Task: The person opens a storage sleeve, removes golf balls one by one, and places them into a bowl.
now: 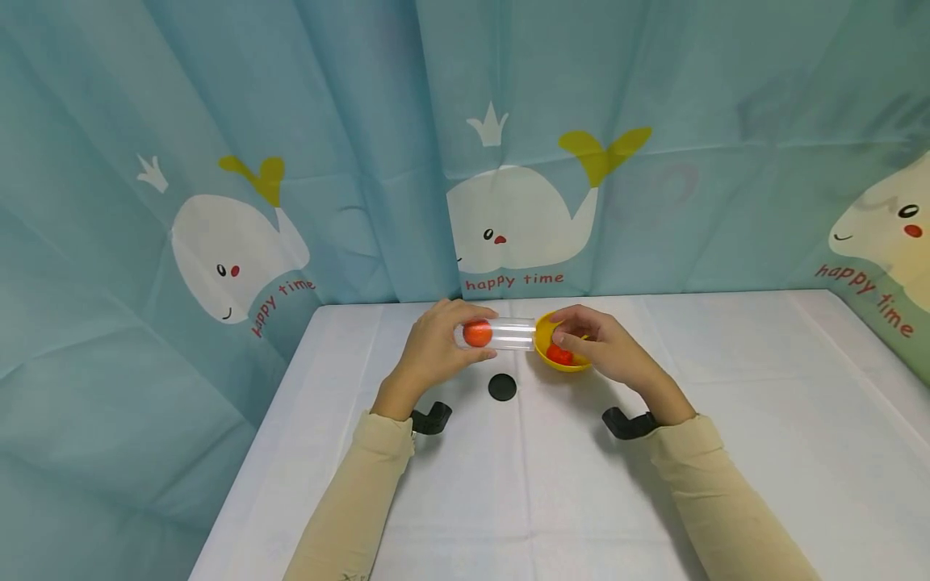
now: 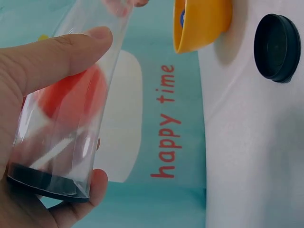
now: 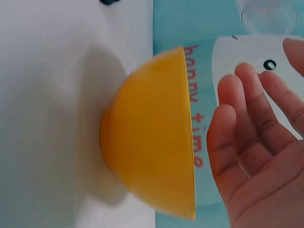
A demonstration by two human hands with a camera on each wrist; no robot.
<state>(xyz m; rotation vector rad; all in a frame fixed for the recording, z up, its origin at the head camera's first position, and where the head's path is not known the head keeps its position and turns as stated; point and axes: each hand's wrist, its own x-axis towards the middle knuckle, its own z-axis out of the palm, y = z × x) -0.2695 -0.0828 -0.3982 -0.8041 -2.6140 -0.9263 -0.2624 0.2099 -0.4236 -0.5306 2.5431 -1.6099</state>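
My left hand (image 1: 436, 339) grips a clear plastic tube (image 1: 514, 334) lying level above the table, thumb on one side and fingers on the other. A red-orange ball (image 1: 477, 333) is inside it, toward the left end. In the left wrist view a black cap (image 2: 47, 182) closes the tube's lower end. The tube's other end points at a yellow bowl (image 3: 147, 133) holding red-orange pieces (image 1: 559, 354). Over the bowl's rim hovers my right hand (image 3: 261, 142), fingers loosely bent, with nothing visible between them.
A round black lid (image 1: 502, 387) lies on the white-covered table (image 1: 465, 492), in front of the tube. Behind the table hangs a blue curtain (image 1: 363, 97) printed with whales. Black wrist mounts (image 1: 629, 424) stick out inward from both wrists.
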